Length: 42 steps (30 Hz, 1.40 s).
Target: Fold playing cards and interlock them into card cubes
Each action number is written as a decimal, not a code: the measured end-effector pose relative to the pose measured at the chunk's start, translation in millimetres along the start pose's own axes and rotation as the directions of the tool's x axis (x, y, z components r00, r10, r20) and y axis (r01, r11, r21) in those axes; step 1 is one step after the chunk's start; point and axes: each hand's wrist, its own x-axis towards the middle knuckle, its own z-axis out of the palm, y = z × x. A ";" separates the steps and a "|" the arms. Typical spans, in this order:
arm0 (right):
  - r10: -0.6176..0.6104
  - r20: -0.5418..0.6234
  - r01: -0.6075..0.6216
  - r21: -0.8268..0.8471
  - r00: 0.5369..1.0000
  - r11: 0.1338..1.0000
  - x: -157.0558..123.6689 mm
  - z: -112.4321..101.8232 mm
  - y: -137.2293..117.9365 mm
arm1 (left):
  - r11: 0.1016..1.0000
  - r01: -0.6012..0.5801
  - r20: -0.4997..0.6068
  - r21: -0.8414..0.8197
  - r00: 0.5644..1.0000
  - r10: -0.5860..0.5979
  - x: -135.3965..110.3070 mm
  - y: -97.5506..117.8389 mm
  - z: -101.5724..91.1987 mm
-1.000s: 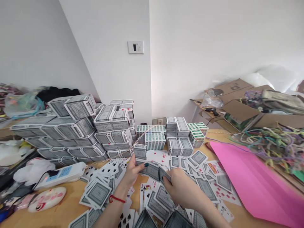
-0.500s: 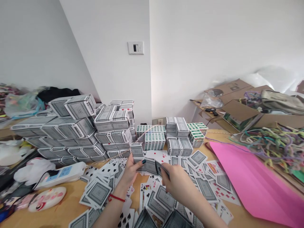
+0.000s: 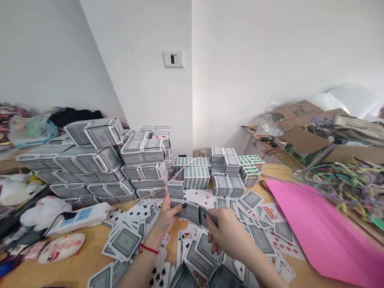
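Over the middle of the table, a strip of folded, joined playing cards (image 3: pixel 190 212) stretches between my two hands, grey backs showing. My left hand (image 3: pixel 165 216) grips its left part, the thumb pressed on the face and one card flap standing up. At the other end, the thumb and fingers of my right hand (image 3: pixel 226 230) pinch the last card, bent at an angle; other fingertips curl below. Loose playing cards (image 3: pixel 126 240) lie spread beneath both hands, some face up. Close to me at the bottom edge stands an open shape folded from cards (image 3: pixel 184 276).
Stacked card blocks (image 3: pixel 102 162) rise at the back left, with smaller ones (image 3: pixel 229 184) at centre. Green-and-white card boxes (image 3: pixel 196 178) stand between. A power strip (image 3: pixel 79 218) and a computer mouse (image 3: pixel 61 248) lie left; pink paper (image 3: pixel 315 232), tangled yarn (image 3: pixel 345 188) and a cardboard box (image 3: pixel 345 150) right.
The whole view has shifted slightly. My right fingers have opened a little below the card end, with fingertips now showing. Both hands still hold the card strip.
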 end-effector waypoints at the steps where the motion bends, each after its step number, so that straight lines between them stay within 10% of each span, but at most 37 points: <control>1: -0.019 0.037 0.016 0.062 0.999 0.998 0.3 -3.5 1.3 | 1.000 0.005 0.012 -0.008 1.000 -0.005 0.1 -0.3 -0.9; 6: -0.061 0.130 0.045 0.125 0.990 0.991 0.9 -15.2 0.5 | 1.000 0.002 0.054 -0.028 0.999 -0.001 0.9 -1.9 -3.9; 17: -0.022 -0.223 -0.059 -0.349 0.975 0.935 -8.3 9.2 -17.6 | 0.997 -0.066 -0.024 0.033 0.997 0.067 -0.4 -1.1 7.8; 28: -0.010 0.017 0.011 -0.051 1.000 0.999 2.3 -2.3 3.7 | 1.000 -0.013 0.023 0.021 1.000 0.012 -1.0 3.9 3.5; 42: -0.229 -0.167 0.126 -0.470 0.959 0.873 -5.5 8.4 -8.9 | 0.996 0.038 0.019 -0.075 0.999 -0.037 1.2 1.2 -1.9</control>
